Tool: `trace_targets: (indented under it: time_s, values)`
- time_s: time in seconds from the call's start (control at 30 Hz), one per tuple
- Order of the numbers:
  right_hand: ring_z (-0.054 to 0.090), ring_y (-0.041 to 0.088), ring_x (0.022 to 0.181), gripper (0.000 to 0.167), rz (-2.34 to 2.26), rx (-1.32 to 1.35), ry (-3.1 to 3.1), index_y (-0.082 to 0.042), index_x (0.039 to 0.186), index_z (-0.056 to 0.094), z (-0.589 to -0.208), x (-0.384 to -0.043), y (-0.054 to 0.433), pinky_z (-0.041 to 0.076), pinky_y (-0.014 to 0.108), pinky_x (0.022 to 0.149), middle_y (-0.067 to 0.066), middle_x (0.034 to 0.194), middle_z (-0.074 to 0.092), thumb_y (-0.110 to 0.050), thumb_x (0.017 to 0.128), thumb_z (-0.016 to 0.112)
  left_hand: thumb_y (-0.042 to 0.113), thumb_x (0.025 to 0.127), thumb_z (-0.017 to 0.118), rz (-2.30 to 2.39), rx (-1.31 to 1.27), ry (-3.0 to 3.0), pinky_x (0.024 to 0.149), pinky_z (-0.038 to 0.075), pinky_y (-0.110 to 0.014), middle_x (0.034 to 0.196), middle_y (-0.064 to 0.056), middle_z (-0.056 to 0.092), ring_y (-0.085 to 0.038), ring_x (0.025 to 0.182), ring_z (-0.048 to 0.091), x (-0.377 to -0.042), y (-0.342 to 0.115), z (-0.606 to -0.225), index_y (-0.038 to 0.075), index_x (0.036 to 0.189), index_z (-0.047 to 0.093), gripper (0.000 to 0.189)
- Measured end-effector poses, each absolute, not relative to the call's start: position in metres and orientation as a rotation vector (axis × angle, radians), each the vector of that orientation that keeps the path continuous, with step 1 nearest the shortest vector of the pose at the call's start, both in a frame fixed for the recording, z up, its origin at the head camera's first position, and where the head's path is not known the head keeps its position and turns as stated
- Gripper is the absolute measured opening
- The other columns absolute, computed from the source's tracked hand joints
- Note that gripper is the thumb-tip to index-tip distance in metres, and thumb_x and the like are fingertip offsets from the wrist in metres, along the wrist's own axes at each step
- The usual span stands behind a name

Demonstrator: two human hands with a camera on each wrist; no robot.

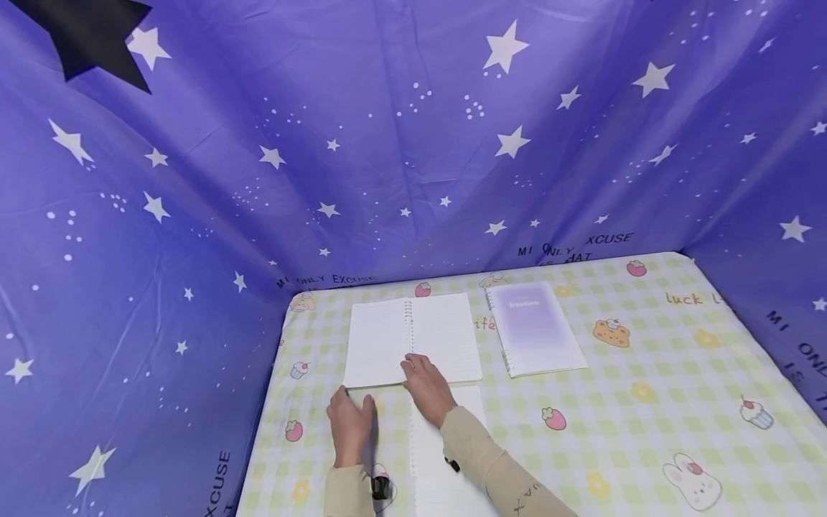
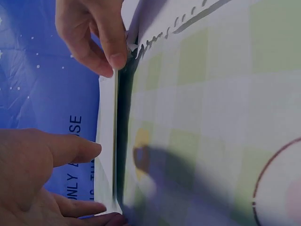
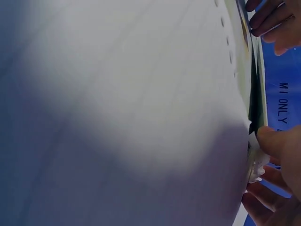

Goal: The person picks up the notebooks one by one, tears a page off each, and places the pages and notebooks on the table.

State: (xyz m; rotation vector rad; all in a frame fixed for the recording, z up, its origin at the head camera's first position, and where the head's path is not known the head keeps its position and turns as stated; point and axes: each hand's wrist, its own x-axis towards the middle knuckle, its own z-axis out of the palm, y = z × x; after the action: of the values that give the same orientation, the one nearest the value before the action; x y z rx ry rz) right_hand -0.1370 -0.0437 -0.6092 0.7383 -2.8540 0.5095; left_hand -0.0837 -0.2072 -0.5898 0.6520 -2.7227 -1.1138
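Observation:
An open spiral notebook [image 1: 446, 334] with blank ruled pages lies flat on the table. My right hand [image 1: 429, 388] pinches its near edge at the lower end of the coil [image 1: 408, 316]. White crumpled paper bits [image 3: 257, 170] show by those fingers in the right wrist view. At the notebook's lower left corner is my left hand [image 1: 349, 424], its thumb apart and its fingertips at the corner. Under my right forearm lies a loose sheet [image 1: 439, 467] with a perforated left edge, partly hidden by the sleeve.
A closed purple spiral notebook [image 1: 539, 330] marked "freedom" lies to the right of the open one. Beneath everything is a green-checked tablecloth [image 1: 620, 402] with printed figures. Purple star-patterned curtains [image 1: 400, 143] hang behind and at both sides.

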Motion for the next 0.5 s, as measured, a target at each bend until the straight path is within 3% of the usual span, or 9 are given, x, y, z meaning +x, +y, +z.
trace_targets:
  time_s: [0.17,0.33,0.5]
  values:
    - [0.054,0.027,0.125,0.037,0.473,0.754,-2.825,-0.002,0.125,0.061,-0.6138,-0.1371,-0.0439,0.047,0.035,0.105,0.014,0.131,0.058,-0.019,0.093,0.069,0.013,0.090,0.064,-1.234,0.660,-2.650,0.107,0.038,-0.061,0.130,-0.042,0.045,-0.055,0.123,0.044,-0.0874,-0.2110,-0.5898,-0.022,0.139,0.033,0.068]
    - [0.055,0.027,0.123,0.040,0.489,0.755,-2.797,-0.002,0.124,0.061,-0.6149,-0.1382,-0.0435,0.047,0.035,0.105,0.014,0.129,0.059,-0.019,0.090,0.072,0.007,0.091,0.061,-1.359,0.662,-2.548,0.097,0.047,-0.056,0.118,-0.031,0.048,-0.044,0.107,0.055,-0.0901,-0.2104,-0.5852,-0.022,0.142,0.028,0.067]
    - [0.054,0.027,0.122,0.044,0.500,0.748,-2.786,-0.002,0.124,0.061,-0.6128,-0.1395,-0.0440,0.045,0.035,0.107,0.013,0.126,0.061,-0.019,0.086,0.075,0.004,0.091,0.061,-1.432,0.683,-2.460,0.096,0.051,-0.050,0.123,-0.027,0.044,-0.038,0.107,0.059,-0.0928,-0.2086,-0.5815,-0.017,0.144,0.030,0.065]
